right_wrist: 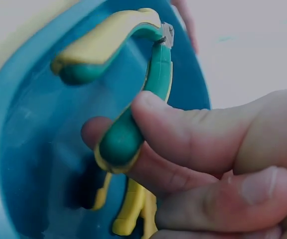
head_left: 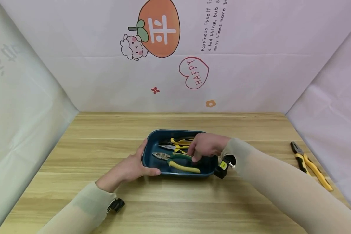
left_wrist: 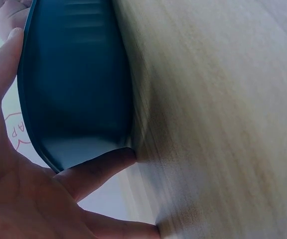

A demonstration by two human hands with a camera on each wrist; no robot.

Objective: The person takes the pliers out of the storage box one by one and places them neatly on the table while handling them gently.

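Observation:
The left hand (head_left: 133, 166) rests against the left end of a dark blue tray (head_left: 175, 174), its straight fingers spread along the wall. In the left wrist view, fingers touch the tray's outside wall (left_wrist: 78, 89), and one fingertip meets the table. My right hand (head_left: 206, 145) reaches into the tray and pinches one handle of green-and-yellow combination pliers (head_left: 179, 156) between thumb and finger. Their metal jaws point left; the right wrist view shows the other handle (right_wrist: 103, 42) free. Behind them lie yellow-and-black long-nose pliers (head_left: 169, 147) and another yellow-and-black tool (head_left: 181, 141), both partly hidden by the right hand.
On the table's right side lie yellow-and-black pliers (head_left: 310, 165), handles spread, near the right white curtain (head_left: 336, 107). A white printed backdrop (head_left: 251, 81) stands behind the wooden table (head_left: 111, 126). The tray's walls rise around the tools.

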